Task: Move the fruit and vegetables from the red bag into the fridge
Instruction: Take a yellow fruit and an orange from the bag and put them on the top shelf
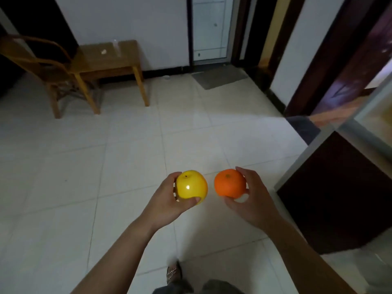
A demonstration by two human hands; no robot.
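My left hand point(169, 201) curls round the apple point(192, 186), my right hand point(253, 200) round the orange point(230, 183), nearer the dark cabinet point(339, 187).

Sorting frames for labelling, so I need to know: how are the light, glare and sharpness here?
Head view: dim room, brightest on the mid-frame floor; small white glare spot on the yellow apple in the left hand; orange in the right hand matte, fairly sharp; right edge smeared by blur; wide-angle bends the door frames.
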